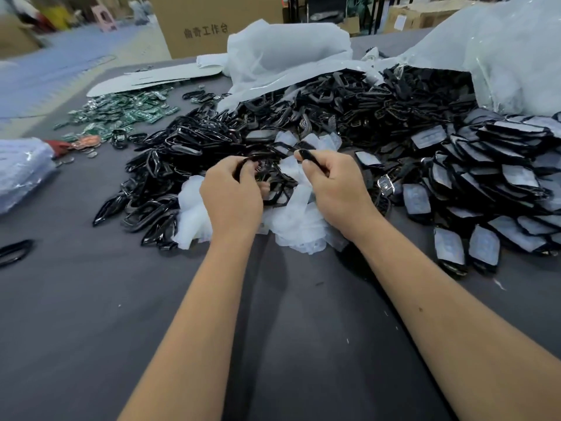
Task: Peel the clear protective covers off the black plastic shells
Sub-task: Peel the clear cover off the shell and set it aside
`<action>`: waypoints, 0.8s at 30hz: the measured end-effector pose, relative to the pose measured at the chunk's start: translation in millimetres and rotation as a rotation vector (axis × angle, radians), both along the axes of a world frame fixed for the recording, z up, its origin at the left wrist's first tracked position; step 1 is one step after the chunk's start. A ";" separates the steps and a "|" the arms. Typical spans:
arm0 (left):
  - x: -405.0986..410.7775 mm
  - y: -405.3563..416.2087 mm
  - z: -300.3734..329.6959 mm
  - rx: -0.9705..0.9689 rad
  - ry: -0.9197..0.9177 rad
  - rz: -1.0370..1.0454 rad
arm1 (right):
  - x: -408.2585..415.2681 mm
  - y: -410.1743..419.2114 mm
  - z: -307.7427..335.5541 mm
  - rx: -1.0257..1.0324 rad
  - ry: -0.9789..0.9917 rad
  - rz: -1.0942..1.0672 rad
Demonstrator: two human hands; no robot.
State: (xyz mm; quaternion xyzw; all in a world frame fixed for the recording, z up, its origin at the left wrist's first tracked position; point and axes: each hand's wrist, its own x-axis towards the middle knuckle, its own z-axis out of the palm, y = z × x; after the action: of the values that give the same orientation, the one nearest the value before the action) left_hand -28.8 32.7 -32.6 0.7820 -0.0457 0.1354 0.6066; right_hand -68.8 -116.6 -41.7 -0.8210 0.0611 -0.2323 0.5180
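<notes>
My left hand [232, 194] grips a black plastic shell [254, 161] by its edge, fingers curled round it. A little to the right, my right hand [334, 185] holds another black piece [311, 158] pinched between thumb and fingers. Both hands hover over a heap of loose clear covers [299, 221] at the front of the pile. Bare black shells [158, 189] lie heaped to the left. Shells still wearing their clear covers [498, 189] are stacked on the right.
The dark grey table [91, 314] runs toward me. Green circuit boards [121, 112] lie at the back left. A big white plastic bag [303, 53] spills black parts at the back. A cardboard box [209, 24] stands behind, and a bagged bundle [21, 171] sits at the left edge.
</notes>
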 end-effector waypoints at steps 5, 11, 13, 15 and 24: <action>-4.5 1.2 -7.2 -0.039 -0.074 -0.011 | -8.9 2.7 -2.0 0.052 -0.097 0.024; -1.2 -5.3 -10.2 -0.058 -0.072 -0.033 | -9.3 1.7 -2.1 0.156 -0.092 0.041; -0.3 -6.9 -10.8 -0.082 -0.065 -0.043 | -8.1 2.2 -2.5 0.140 -0.097 0.046; -0.2 -7.3 -11.6 -0.083 -0.073 -0.051 | -6.5 2.0 -3.4 0.120 -0.100 0.044; -0.5 -5.3 -12.5 -0.171 -0.048 -0.104 | -8.4 0.7 -3.0 0.228 -0.076 0.059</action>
State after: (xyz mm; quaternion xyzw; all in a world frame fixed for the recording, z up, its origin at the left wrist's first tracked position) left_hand -29.2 27.5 -45.1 0.7204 -0.0891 0.1256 0.6762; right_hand -77.2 -115.9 -44.6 -0.7488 0.0434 -0.2395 0.6165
